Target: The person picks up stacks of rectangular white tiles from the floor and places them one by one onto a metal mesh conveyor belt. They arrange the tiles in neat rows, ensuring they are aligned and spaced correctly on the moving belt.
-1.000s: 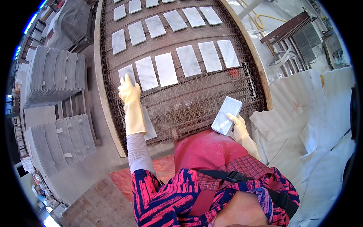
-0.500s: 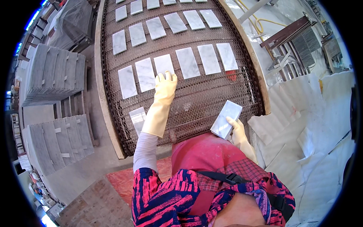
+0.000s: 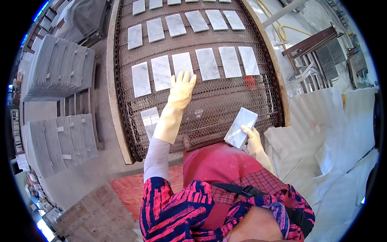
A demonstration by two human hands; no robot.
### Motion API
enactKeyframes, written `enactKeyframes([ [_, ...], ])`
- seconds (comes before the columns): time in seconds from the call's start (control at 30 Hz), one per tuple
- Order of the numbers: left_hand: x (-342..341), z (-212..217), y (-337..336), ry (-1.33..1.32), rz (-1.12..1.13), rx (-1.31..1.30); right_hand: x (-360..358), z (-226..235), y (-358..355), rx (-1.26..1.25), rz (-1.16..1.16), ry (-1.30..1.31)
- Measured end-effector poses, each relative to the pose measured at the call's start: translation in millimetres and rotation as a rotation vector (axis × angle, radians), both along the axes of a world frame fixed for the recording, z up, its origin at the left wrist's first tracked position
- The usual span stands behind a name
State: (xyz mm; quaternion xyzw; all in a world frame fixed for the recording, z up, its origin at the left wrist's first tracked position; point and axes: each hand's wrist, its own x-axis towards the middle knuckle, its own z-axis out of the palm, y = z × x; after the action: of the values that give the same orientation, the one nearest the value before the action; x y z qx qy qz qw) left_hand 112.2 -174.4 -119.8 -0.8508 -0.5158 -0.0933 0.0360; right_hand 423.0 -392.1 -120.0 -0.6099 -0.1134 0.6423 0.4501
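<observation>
My left hand (image 3: 183, 86), in a cream rubber glove, reaches over the mesh conveyor belt (image 3: 217, 94). Its fingers are stretched out and apart, with the tips at the lower edge of a white marble tile (image 3: 182, 62). My right hand (image 3: 253, 139), gloved alike, grips a small stack of marble tiles (image 3: 242, 125) by its right side, near the belt's front end. Beside my left forearm lies a single tile (image 3: 150, 121), partly covered by the glove. The tile with grey veins (image 3: 207, 64) lies just right of my left hand.
More tiles (image 3: 176, 25) lie in rows farther up the belt, between wooden side rails (image 3: 121, 137). Stacks of grey slabs (image 3: 60, 68) stand on the left. White sheeting (image 3: 322, 117) and a metal rack (image 3: 314, 60) are on the right. A red board (image 3: 129, 183) lies on the floor.
My left hand's fingers have straightened and spread at the tile's lower edge. The belt and tiles appear shifted slightly right and up in view. My right hand still holds the stack.
</observation>
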Motion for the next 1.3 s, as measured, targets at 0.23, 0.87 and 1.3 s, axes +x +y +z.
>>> enactKeyframes([
  [0.23,-82.2,25.8,-37.6,-0.499,0.551,0.096,8.8,-2.6,-1.4,0.081,0.001,-0.045],
  [0.87,-70.6,-21.6,-194.2,-0.152,0.984,-0.132,-134.8,43.1,78.2,0.09,0.73,-0.034],
  [1.3,-71.1,-37.3,-238.4,-0.145,0.958,-0.13,-198.9,24.6,83.9,0.03,0.909,-0.017],
])
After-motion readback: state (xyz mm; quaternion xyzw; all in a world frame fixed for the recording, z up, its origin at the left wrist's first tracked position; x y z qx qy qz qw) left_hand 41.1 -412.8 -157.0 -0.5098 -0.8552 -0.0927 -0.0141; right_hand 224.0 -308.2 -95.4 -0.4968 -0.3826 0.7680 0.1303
